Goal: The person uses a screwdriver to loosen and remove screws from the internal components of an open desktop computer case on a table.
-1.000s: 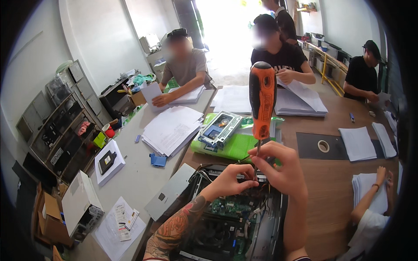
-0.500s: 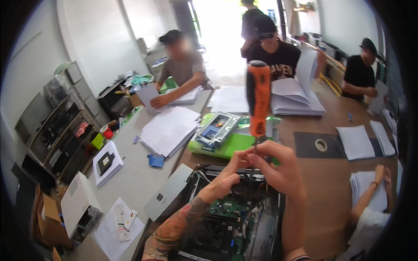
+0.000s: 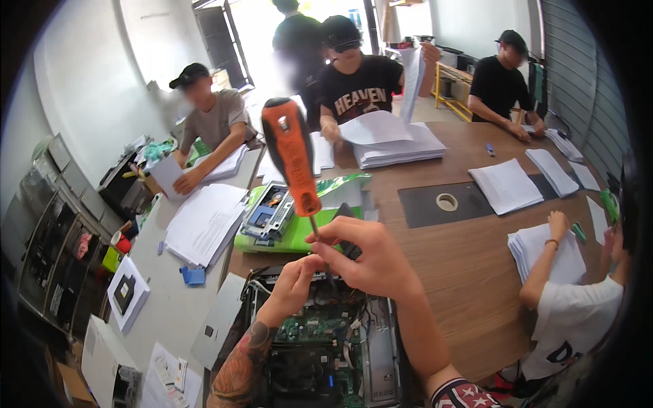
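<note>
The brown table (image 3: 462,292) bears an open computer (image 3: 306,330), paper stacks (image 3: 507,187), a green package (image 3: 291,238).

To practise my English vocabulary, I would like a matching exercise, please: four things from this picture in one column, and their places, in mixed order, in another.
Things
1. orange-and-black screwdriver
2. silver metal frame
3. blue plastic piece
4. pale ring

Places
A. on the dark panel of the brown table
B. held in the right hand
C. on the grey table
D. on the green package

Pairs: 1-B; 2-D; 3-C; 4-A
</note>
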Tool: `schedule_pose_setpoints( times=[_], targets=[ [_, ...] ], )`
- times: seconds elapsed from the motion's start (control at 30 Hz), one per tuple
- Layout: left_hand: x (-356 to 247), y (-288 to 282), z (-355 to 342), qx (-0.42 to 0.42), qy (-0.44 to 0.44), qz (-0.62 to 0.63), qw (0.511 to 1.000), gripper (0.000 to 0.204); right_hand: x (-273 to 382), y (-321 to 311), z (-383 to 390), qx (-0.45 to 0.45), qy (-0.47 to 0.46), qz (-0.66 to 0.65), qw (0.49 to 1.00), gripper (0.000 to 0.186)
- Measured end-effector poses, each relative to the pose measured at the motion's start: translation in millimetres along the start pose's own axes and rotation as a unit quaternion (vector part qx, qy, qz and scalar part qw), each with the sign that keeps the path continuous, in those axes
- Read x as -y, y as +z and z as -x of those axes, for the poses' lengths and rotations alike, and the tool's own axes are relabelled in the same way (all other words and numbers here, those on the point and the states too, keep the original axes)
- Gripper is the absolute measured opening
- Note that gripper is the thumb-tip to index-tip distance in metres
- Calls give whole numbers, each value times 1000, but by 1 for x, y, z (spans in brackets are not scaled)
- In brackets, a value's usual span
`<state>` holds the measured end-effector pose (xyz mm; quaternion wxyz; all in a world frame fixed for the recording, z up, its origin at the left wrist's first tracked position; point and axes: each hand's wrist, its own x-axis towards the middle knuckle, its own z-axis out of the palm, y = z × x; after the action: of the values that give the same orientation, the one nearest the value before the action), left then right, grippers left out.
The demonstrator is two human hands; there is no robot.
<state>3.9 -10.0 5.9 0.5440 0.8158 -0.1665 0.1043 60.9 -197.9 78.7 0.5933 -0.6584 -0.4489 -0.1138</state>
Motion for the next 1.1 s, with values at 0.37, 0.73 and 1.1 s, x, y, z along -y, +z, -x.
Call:
schedule_pose_setpoints(
  times=[0.37,0.73,1.1],
  targets=[
    [-13,-2,0,-61,36,-101,992,56,0,3,1,15,-3,-18,1000,15],
    [-6,-11,-1,-102,37,-76,991,57,-2,5,-2,13,-7,-6,1000,13],
    [8,-12,2,-59,30,-60,996,59,-3,7,-2,14,32,-3,999,14]
  ],
)
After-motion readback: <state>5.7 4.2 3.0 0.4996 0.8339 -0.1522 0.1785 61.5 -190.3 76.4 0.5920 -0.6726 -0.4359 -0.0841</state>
